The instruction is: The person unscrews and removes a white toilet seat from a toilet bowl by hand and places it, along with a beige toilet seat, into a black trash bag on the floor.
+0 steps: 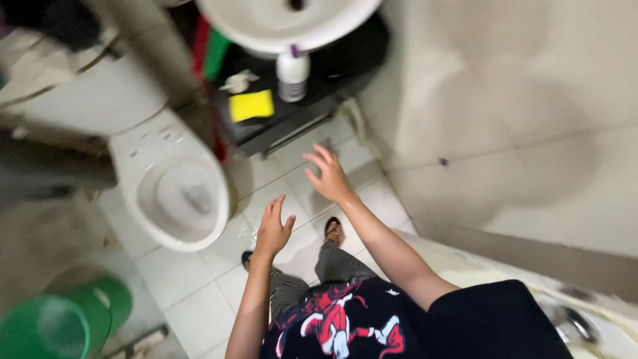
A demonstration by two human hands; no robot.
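My left hand point(274, 227) is held out over the wet tiled floor, fingers apart and holding nothing, just right of the open white toilet bowl point(178, 196). My right hand point(327, 174) reaches further forward, also open and empty, toward the dark shelf point(312, 106) under the white sink point(279, 23). On that shelf lie a yellow sponge point(251, 105) and a white bottle with a purple cap point(292, 74). Neither hand touches anything.
A green bucket point(63, 319) stands at the lower left. The toilet tank point(93, 93) is at the left. A beige tiled wall point(518, 119) rises on the right. My feet in dark sandals point(332, 229) stand on the floor tiles.
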